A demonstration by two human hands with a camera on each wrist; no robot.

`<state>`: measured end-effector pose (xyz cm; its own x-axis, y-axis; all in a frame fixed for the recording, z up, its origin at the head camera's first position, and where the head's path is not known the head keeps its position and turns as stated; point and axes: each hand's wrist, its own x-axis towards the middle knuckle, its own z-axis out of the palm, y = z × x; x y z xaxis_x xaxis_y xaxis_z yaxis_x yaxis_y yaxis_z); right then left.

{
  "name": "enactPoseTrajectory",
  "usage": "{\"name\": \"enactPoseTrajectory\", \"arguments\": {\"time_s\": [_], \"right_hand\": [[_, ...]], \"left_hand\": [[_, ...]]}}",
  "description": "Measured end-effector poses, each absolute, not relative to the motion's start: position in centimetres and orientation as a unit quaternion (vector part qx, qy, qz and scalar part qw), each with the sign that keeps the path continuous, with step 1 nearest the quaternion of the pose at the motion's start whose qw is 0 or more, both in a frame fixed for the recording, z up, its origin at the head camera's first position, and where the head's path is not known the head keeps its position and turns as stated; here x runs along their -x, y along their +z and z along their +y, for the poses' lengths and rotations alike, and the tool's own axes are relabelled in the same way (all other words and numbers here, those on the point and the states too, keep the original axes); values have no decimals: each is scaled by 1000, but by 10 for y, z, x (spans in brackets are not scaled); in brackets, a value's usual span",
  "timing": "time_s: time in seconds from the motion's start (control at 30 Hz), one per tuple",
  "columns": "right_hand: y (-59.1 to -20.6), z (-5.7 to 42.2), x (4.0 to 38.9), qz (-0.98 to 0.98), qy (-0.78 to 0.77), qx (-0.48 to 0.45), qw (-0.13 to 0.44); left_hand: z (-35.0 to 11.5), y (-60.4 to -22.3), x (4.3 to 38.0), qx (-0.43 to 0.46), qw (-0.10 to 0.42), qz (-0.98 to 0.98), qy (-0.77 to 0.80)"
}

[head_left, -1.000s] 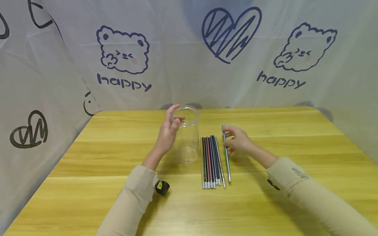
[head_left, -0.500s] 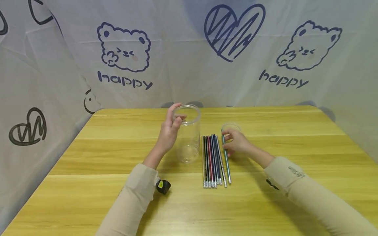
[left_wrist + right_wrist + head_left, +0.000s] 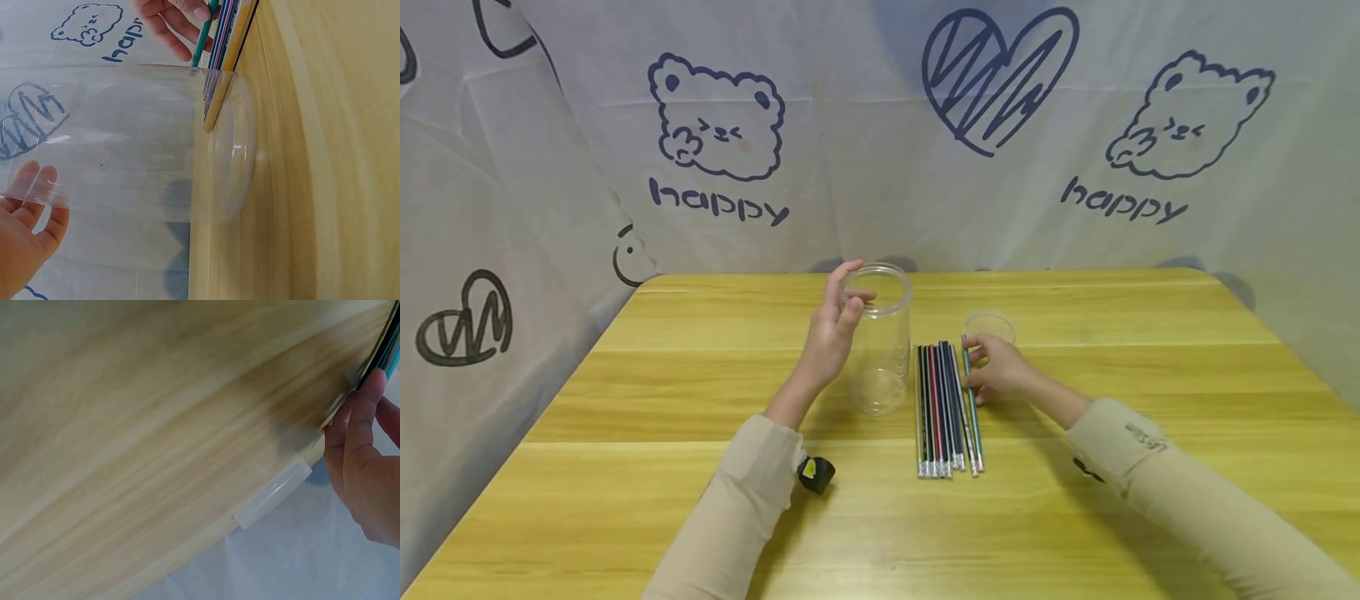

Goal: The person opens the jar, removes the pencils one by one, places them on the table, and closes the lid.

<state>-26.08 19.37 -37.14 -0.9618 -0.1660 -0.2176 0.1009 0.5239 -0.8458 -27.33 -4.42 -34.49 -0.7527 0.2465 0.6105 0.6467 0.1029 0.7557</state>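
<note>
A tall clear plastic jar (image 3: 886,350) stands upright on the table. My left hand (image 3: 829,337) holds it near the rim, thumb and fingers round its left side; the left wrist view shows the fingertips against the wall of the jar (image 3: 125,137). Right of the jar lies a row of several pencils (image 3: 936,408), dark ones and a red one, their silvery ends toward me. My right hand (image 3: 1002,368) pinches a teal pencil (image 3: 976,425) near its far end, close beside the row. In the right wrist view, the hand (image 3: 365,450) partly hides the pencils.
A round clear lid (image 3: 1009,323) lies on the wooden table (image 3: 1150,375) just beyond my right hand. Behind the table hangs a white cloth (image 3: 865,183) with drawn bears and hearts. A black object with a yellow mark (image 3: 816,474) is by my left cuff.
My right hand has brought the teal pencil slightly left and toward me, closing the gap to the row. More of the lid shows. My left hand stays on the jar; the view shifts slightly.
</note>
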Motion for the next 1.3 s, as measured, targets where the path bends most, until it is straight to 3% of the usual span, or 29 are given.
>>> {"name": "enactPoseTrajectory", "arguments": {"time_s": [0.67, 1.3], "right_hand": [[-377, 189, 258, 872, -474, 28, 119], [-373, 193, 257, 872, -475, 26, 116]], "left_hand": [[-42, -321, 245, 304, 137, -731, -596], [-43, -347, 269, 292, 130, -742, -589]]}}
